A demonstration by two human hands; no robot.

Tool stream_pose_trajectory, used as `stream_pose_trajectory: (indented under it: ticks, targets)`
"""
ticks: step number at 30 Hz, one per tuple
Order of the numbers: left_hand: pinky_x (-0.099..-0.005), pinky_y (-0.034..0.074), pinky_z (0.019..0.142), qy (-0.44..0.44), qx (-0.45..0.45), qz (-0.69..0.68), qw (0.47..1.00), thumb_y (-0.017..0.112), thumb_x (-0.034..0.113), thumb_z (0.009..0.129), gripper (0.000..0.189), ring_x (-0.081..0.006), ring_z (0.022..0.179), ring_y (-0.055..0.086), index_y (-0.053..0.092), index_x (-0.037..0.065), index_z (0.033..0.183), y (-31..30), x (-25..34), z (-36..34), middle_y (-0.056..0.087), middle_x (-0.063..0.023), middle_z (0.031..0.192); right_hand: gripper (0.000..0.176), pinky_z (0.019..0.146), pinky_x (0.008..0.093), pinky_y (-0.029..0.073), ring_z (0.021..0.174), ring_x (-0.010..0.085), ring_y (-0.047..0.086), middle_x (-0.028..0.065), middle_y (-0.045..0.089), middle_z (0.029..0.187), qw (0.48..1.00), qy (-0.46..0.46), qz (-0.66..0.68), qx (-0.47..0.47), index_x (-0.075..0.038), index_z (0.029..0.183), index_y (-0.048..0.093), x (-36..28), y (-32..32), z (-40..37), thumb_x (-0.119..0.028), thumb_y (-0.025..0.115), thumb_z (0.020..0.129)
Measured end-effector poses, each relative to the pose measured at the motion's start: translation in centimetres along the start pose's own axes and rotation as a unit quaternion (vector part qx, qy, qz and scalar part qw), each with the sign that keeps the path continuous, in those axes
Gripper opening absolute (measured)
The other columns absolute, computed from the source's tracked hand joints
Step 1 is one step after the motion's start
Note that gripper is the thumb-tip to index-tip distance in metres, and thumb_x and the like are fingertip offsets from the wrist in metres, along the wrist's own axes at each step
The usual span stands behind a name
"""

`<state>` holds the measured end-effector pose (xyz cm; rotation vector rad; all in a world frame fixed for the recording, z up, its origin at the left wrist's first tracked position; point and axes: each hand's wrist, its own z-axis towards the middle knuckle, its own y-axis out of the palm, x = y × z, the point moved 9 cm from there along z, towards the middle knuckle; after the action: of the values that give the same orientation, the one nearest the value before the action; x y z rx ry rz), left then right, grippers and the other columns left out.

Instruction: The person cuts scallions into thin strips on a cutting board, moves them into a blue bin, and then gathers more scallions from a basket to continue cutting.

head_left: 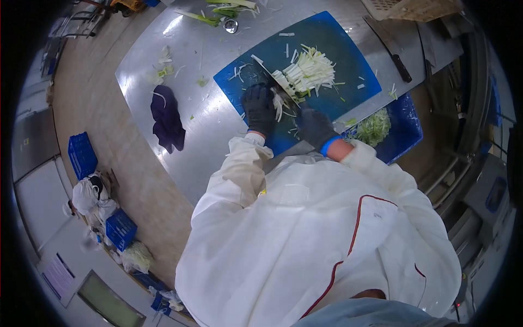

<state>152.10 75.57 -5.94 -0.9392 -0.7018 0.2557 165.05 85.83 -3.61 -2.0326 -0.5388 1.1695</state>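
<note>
My right hand, in a dark glove with a blue cuff band, is closed around the handle end of a broad kitchen knife; the grip itself is hidden. Its blade lies slantwise over the blue cutting board. Left of the blade, my left hand is gloved too, its fingers bent down close to the steel. Pale green onion strips stick out beside those fingers. Across the blade lies a bunch of cut green onion, white and pale green, fanned toward the far right.
A blue crate with shredded greens sits below the table's right edge. Another knife lies right of the board. A dark cloth, whole green onion stalks and a round metal object rest on the steel table.
</note>
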Motion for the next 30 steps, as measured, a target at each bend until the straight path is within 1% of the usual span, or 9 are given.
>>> stream_pose_trajectory:
  ticks: [4, 7, 8, 10, 13, 16, 21, 25, 30]
  targets:
    - [-0.0498, 0.041, 0.097, 0.004, 0.018, 0.0, 1.0, 0.059, 0.018, 0.09, 0.025, -0.0387, 0.108, 0.057, 0.066, 0.005, 0.111, -1.5, 0.9, 0.6, 0.064, -0.0178, 0.112, 0.025, 0.07, 0.0516, 0.053, 0.079, 0.0448, 0.067, 0.0264, 0.067, 0.082, 0.996, -0.043, 0.019, 0.077, 0.002, 0.098, 0.058, -0.9, -0.7, 3.1, -0.02, 0.063, 0.086]
    - [-0.0437, 0.046, 0.091, -0.05, -0.002, -0.101, 0.994, 0.06, 0.016, 0.092, 0.022, -0.0346, 0.1, 0.062, 0.068, 0.005, 0.11, -2.8, -1.2, 1.5, 0.068, -0.0167, 0.106, 0.029, 0.071, 0.0519, 0.051, 0.08, 0.0457, 0.066, 0.0255, 0.068, 0.084, 0.99, -0.066, 0.082, 0.094, 0.001, 0.1, 0.059, 2.8, -0.8, 4.6, -0.026, 0.064, 0.088]
    - [-0.038, 0.049, 0.087, -0.043, 0.074, -0.186, 0.979, 0.062, 0.018, 0.094, 0.024, -0.0294, 0.096, 0.065, 0.07, 0.005, 0.113, -4.0, -2.6, 1.8, 0.07, -0.0143, 0.106, 0.028, 0.071, 0.052, 0.051, 0.08, 0.0454, 0.066, 0.0254, 0.068, 0.083, 0.99, -0.07, 0.092, 0.084, 0.0, 0.1, 0.06, 2.7, -1.4, 4.0, -0.025, 0.064, 0.088]
    - [-0.0417, 0.048, 0.091, -0.241, 0.074, -0.249, 0.935, 0.063, 0.019, 0.093, 0.023, -0.0308, 0.103, 0.064, 0.072, 0.004, 0.108, -5.5, -6.4, 0.7, 0.071, -0.0156, 0.111, 0.027, 0.071, 0.0521, 0.051, 0.081, 0.0447, 0.066, 0.0252, 0.067, 0.082, 0.989, -0.074, 0.117, 0.06, -0.001, 0.1, 0.061, 2.2, -3.1, 2.8, -0.025, 0.064, 0.088]
    - [-0.041, 0.049, 0.09, -0.156, 0.082, -0.097, 0.98, 0.062, 0.018, 0.093, 0.023, -0.0306, 0.102, 0.065, 0.072, 0.004, 0.109, -7.6, -8.3, 0.4, 0.071, -0.0151, 0.11, 0.024, 0.068, 0.0522, 0.051, 0.08, 0.0442, 0.065, 0.0247, 0.067, 0.081, 0.993, -0.063, 0.087, 0.038, -0.003, 0.096, 0.059, 0.5, -5.3, 0.0, -0.025, 0.064, 0.089]
    - [-0.0423, 0.049, 0.09, -0.168, 0.018, -0.131, 0.977, 0.063, 0.019, 0.092, 0.025, -0.032, 0.1, 0.065, 0.071, 0.004, 0.111, -6.9, -7.2, -0.1, 0.071, -0.0157, 0.109, 0.021, 0.069, 0.0532, 0.051, 0.079, 0.0448, 0.065, 0.0245, 0.066, 0.08, 0.997, -0.046, 0.056, 0.019, -0.003, 0.094, 0.058, -0.4, -5.3, -2.5, -0.022, 0.065, 0.087]
    - [-0.0448, 0.048, 0.096, -0.005, 0.022, -0.055, 0.998, 0.066, 0.016, 0.084, 0.031, -0.0354, 0.108, 0.063, 0.068, 0.006, 0.114, -4.7, -3.7, -0.1, 0.068, -0.0146, 0.115, 0.026, 0.07, 0.0531, 0.051, 0.079, 0.0457, 0.065, 0.0264, 0.065, 0.08, 0.996, -0.033, 0.079, -0.026, 0.0, 0.1, 0.058, -0.8, -1.9, -3.7, -0.02, 0.065, 0.086]
    - [-0.0467, 0.046, 0.097, 0.006, 0.0, 0.05, 0.999, 0.067, 0.016, 0.083, 0.03, -0.0346, 0.113, 0.059, 0.068, 0.008, 0.111, -3.3, -3.2, -0.6, 0.067, -0.0119, 0.12, 0.028, 0.071, 0.053, 0.052, 0.081, 0.0454, 0.066, 0.0284, 0.065, 0.081, 0.995, 0.011, 0.073, -0.063, 0.003, 0.102, 0.057, -1.1, -0.6, -3.5, -0.019, 0.065, 0.085]
    - [-0.0483, 0.045, 0.096, 0.015, -0.008, 0.037, 0.999, 0.068, 0.017, 0.081, 0.03, -0.0347, 0.112, 0.059, 0.068, 0.009, 0.11, -2.1, -3.5, -1.5, 0.066, -0.0115, 0.116, 0.028, 0.074, 0.0544, 0.049, 0.083, 0.0464, 0.063, 0.0281, 0.065, 0.085, 0.997, -0.009, 0.052, -0.06, 0.001, 0.105, 0.054, -1.7, 1.8, -2.8, -0.017, 0.063, 0.086]
